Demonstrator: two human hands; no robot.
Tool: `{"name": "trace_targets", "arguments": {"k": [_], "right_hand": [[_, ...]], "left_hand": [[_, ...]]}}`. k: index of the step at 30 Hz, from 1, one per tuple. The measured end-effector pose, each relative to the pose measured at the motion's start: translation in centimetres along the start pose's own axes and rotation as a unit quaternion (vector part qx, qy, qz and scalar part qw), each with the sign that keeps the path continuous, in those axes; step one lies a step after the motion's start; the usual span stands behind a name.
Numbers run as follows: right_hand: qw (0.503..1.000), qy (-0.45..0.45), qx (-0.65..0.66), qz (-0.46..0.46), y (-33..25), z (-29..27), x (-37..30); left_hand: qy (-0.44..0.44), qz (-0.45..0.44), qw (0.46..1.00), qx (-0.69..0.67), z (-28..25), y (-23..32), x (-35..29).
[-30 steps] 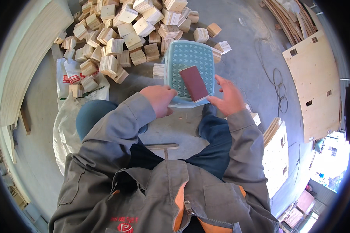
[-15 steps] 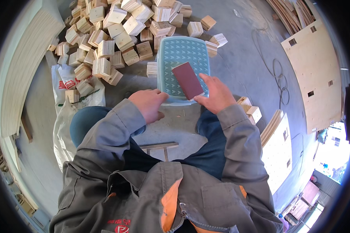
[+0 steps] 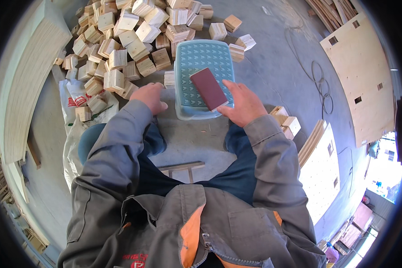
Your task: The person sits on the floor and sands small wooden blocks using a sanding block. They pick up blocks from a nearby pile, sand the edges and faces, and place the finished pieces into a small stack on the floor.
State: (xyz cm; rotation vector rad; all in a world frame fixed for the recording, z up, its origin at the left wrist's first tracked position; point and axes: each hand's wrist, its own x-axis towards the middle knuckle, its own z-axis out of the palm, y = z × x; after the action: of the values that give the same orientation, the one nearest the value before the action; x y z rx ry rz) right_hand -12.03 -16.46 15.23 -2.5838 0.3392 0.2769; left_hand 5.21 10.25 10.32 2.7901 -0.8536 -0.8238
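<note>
A dark red rectangular block [image 3: 208,89] with a pale lower edge lies slanted on a light blue plastic stool [image 3: 183,100] in front of me. My right hand [image 3: 245,105] is at the block's right side, thumb by its lower right corner and index finger beside its long edge. The fingers are apart, not wrapped round the block. Left of the stool, my left hand [image 3: 149,97] hangs empty over the floor, thumb apart, fingertips partly hidden. It is close to the near side of a pile of wooden blocks [image 3: 116,80].
A white sack [image 3: 73,125] lies at my left beside stacked plywood sheets [image 3: 29,80]. Some wooden blocks [image 3: 290,127] sit near my right forearm. Further right are a panel with square holes [image 3: 362,85] and a looped cable [image 3: 322,85]. A wooden frame [image 3: 183,167] is between my legs.
My left hand has moved away from the stool's near left edge, out to the left toward the block pile. My right hand and the dark red block keep their places at the stool.
</note>
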Motion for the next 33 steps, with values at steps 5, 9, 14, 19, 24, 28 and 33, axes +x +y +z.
{"name": "trace_targets", "arguments": {"k": [5, 9, 14, 19, 24, 28, 33], "right_hand": [[1.000, -0.012, 0.013, 0.010, -0.2, -0.7, -0.6], [0.999, -0.011, 0.034, 0.007, 0.2, -1.3, -1.1], [0.997, 0.011, 0.075, -0.032, 0.5, -2.3, -2.3], [0.995, 0.001, 0.093, -0.041, 0.0, -3.9, -2.8], [0.993, -0.005, 0.110, -0.033, 0.4, -4.5, -2.6], [0.994, -0.010, 0.112, -0.015, 0.5, -4.9, -2.6], [0.994, -0.008, 0.107, -0.028, 1.1, -4.5, -2.8]], "left_hand": [[0.029, -0.037, 0.999, -0.026, 5.5, -3.8, 6.5], [0.034, -0.069, 0.996, -0.034, 8.7, -5.1, 9.9], [0.065, -0.070, 0.995, -0.034, 11.0, -5.1, 14.6], [0.071, -0.030, 0.997, -0.026, 14.6, -7.0, 20.2], [0.047, 0.013, 0.998, 0.029, 17.4, -8.6, 22.8], [0.088, 0.043, 0.995, 0.023, 18.6, -8.9, 23.6], [0.065, 0.021, 0.997, 0.041, 19.0, -11.0, 24.0]]}}
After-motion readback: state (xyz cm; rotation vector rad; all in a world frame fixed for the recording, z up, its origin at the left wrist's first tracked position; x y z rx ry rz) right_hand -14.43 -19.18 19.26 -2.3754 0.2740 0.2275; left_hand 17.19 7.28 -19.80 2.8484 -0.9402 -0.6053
